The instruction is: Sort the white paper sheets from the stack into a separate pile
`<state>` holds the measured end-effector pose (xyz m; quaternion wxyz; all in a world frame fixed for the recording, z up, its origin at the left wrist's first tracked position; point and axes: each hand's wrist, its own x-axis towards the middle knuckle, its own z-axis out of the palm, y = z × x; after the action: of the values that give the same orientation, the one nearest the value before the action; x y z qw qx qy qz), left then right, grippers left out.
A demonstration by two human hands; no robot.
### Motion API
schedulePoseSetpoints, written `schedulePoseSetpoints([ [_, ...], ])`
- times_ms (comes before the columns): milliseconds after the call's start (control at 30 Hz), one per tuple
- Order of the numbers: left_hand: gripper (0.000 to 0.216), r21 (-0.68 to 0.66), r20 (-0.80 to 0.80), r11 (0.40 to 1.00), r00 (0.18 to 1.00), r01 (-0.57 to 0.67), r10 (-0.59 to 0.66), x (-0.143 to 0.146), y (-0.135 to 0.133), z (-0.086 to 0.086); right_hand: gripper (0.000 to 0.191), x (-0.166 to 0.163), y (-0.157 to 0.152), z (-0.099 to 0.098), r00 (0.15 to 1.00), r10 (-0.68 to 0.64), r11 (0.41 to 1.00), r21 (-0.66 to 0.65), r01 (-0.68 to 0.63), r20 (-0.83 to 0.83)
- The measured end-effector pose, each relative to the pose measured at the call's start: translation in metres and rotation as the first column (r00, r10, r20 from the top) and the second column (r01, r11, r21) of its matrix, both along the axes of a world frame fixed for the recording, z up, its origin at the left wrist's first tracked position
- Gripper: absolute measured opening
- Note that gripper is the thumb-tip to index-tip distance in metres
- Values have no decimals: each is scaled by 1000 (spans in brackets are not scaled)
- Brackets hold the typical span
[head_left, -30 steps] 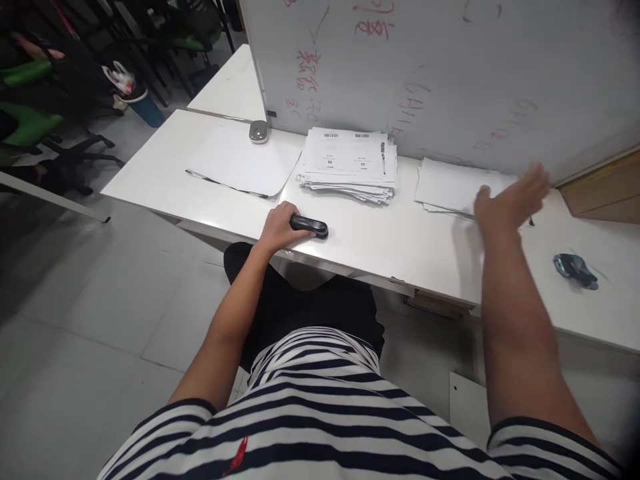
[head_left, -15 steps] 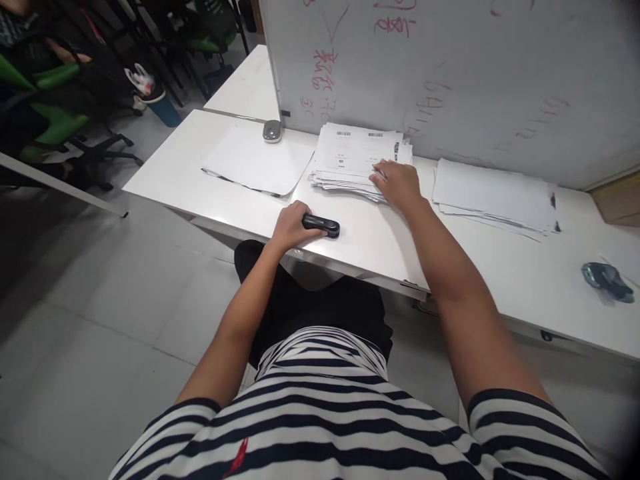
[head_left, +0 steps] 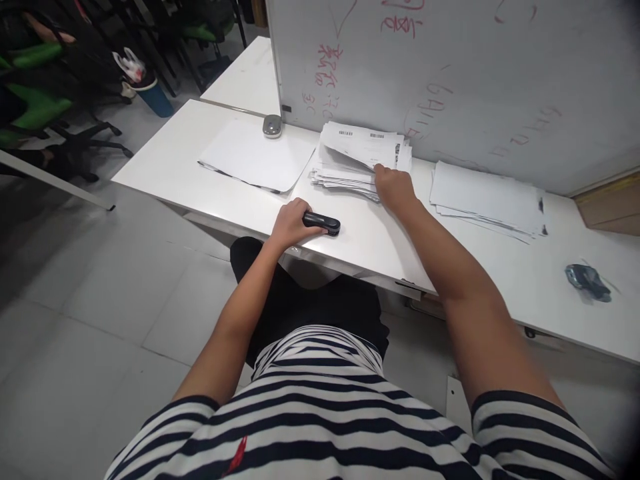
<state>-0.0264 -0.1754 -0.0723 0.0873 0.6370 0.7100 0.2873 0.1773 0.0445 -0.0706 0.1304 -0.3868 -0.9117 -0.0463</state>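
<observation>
Left hand (head_left: 291,222): closed around the rear end of a black, elongated plastic stapler (head_left: 325,223), thumb along the near side, fingers over the far side. Stapler lies at the near edge of the long glossy white table (head_left: 370,243), front end pointing right.

Right hand (head_left: 395,189): fingers bunched, pinching the near right corner of a white printed paper sheet with barcodes (head_left: 357,141). Sheet is the top one on a thick, uneven stack of white papers (head_left: 345,181); its near edge is bent up off the pile, far part lying flat. Stack sits beyond the stapler, near the foot of a big whiteboard with red handwriting (head_left: 480,80).

Left of the stack, just beside it: flat white paper with a dark-marked near edge (head_left: 255,157). At its far edge, a small grey rounded-square device (head_left: 272,125). Right of the stack, apart from it: a lower, slightly fanned pile of white sheets (head_left: 483,200). Farther right, a small dark glossy object (head_left: 589,283), too unclear to name, maybe wrapped in plastic. Brown cardboard box (head_left: 613,203) at the far right edge.

Floor, far left: blue bin (head_left: 155,100) with a white plastic bag (head_left: 131,65) at its top, near green-seated chairs (head_left: 37,113).
</observation>
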Motion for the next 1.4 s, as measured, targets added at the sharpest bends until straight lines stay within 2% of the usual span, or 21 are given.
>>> schedulePoseSetpoints([
  [100, 47, 17, 5, 1000, 1000, 11, -11, 0, 0, -2, 35, -4, 0, 5, 995, -94, 995, 11, 94, -27],
  [200, 47, 22, 1, 1000, 1000, -5, 5, 0, 1, -4, 35, -5, -3, 11, 977, -174, 983, 33, 180, -123],
  [300, 46, 27, -15, 992, 992, -125, 126, -1, 2, -5, 33, -2, -10, 17, 949, -173, 980, 49, 193, -264],
  [400, 50, 97, -17, 966, 970, -239, 241, 0, -2, -3, 29, 5, -22, 25, 924, -168, 980, 44, 194, -343],
  [500, 49, 176, 19, 968, 983, -181, 181, 12, -9, 5, 25, 14, -42, 32, 905, -161, 983, 17, 183, -393],
  [567, 42, 200, 160, 970, 981, -142, 111, 28, -10, 13, 24, 21, -62, 35, 890, -144, 987, -5, 158, -433],
  [633, 39, 194, 427, 967, 902, -165, 69, 50, -7, 22, 24, 27, -88, 35, 868, -101, 994, -15, 107, -486],
  [667, 41, 168, 577, 970, 815, -175, 47, 62, -3, 26, 24, 29, -102, 34, 855, -67, 997, -14, 69, -514],
  [733, 45, 100, 815, 987, 580, -127, -8, 84, 5, 34, 23, 33, -130, 30, 825, 1, 1000, -11, -9, -565],
  [800, 47, 88, 934, 993, 354, -85, -52, 100, 13, 40, 21, 36, -153, 25, 797, 54, 998, -3, -69, -602],
  [867, 43, 105, 972, 991, 221, -79, -85, 111, 16, 43, 18, 37, -168, 21, 774, 74, 995, 0, -95, -629],
  [933, 37, 118, 978, 990, 183, -81, -101, 117, 15, 44, 17, 39, -174, 19, 756, 62, 995, -22, -101, -652],
  [1033, 34, 121, 979, 990, 176, -71, -107, 122, 13, 45, 23, 43, -175, 20, 729, 23, 991, -80, -107, -684],
  [1167, 35, 96, 986, 993, 141, -70, -85, 127, 13, 47, 57, 45, -173, 24, 718, -58, 979, -180, -95, -694],
  [1200, 36, 82, 988, 993, 140, -80, -71, 127, 14, 47, 60, 45, -172, 26, 713, -87, 973, -214, -91, -696],
  [1333, 40, 61, 987, 993, 155, -105, -45, 129, 18, 46, 46, 47, -166, 29, 665, -178, 928, -349, -132, -725],
  [1400, 38, 54, 988, 993, 148, -102, -38, 130, 19, 44, 45, 48, -165, 29, 646, -221, 890, -423, -174, -731],
])
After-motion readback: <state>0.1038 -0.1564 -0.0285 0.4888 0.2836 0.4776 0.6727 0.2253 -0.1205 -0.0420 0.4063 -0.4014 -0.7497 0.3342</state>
